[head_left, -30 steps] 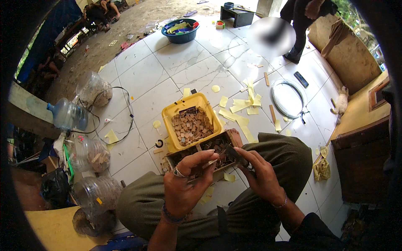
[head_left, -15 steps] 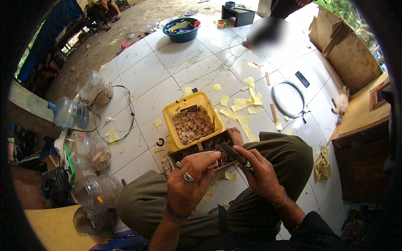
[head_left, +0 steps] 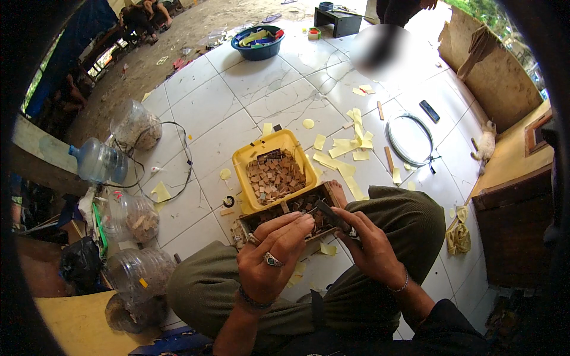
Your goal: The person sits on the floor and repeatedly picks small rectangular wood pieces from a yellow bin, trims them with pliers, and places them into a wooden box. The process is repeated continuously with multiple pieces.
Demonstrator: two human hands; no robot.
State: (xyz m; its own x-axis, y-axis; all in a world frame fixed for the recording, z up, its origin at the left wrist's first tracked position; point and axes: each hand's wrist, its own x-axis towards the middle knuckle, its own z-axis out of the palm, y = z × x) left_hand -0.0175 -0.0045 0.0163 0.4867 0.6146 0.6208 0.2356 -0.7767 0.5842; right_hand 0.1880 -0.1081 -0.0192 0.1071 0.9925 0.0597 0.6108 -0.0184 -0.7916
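My left hand (head_left: 272, 255), with rings on its fingers, is closed over the wooden box, its fingertips pinched together. What they hold is mostly hidden. Just to its right, my right hand (head_left: 373, 252) grips a dark, blunt bar-shaped tool (head_left: 333, 216), whose far end points toward the left fingertips. Beneath both hands sits a shallow wooden box (head_left: 326, 194) with dark small pieces inside. Touching its far side is a yellow plastic basin (head_left: 238, 160) holding many small brown wooden tiles (head_left: 276, 177).
Yellow paper scraps (head_left: 344, 169) and a wire coil (head_left: 409, 140) lie on the white tiles. Clear plastic jugs (head_left: 132, 219) line the left. Farther off are a blue-green basin (head_left: 258, 52), a phone (head_left: 428, 111), a cat (head_left: 487, 142) and a standing person (head_left: 395, 12).
My left hand has turned slightly, its fingers reaching a little farther forward. The right hand keeps its grip on the dark tool, whose tip has shifted slightly.
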